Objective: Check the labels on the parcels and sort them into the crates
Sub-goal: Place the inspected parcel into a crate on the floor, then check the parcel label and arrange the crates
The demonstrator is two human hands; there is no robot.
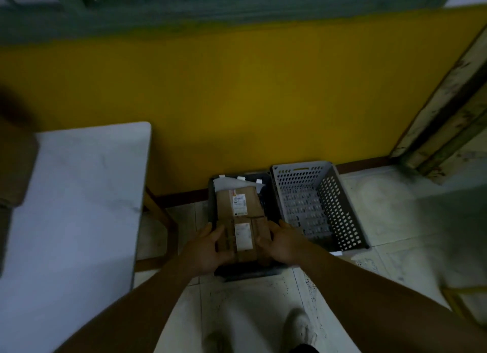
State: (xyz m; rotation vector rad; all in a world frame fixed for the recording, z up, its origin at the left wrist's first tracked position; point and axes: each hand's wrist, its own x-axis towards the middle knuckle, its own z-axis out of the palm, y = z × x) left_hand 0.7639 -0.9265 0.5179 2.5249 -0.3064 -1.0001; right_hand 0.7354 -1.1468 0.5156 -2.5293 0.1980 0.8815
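Note:
A brown cardboard parcel (243,240) with a white label sits between both hands, low over the near end of a dark crate (212,202) on the floor. My left hand (208,250) grips its left side and my right hand (283,243) grips its right side. Behind it inside the dark crate lies another brown parcel (239,200) with a white label, and a pale flat packet (224,182) at the far end. To the right stands a light grey perforated crate (342,205) with nothing visible inside.
A white table (79,194) stands to the left, with a brown box (15,168) at its left edge. A yellow wall runs behind the crates. A worn door frame (448,115) rises at the right. My shoes show on the tiled floor below.

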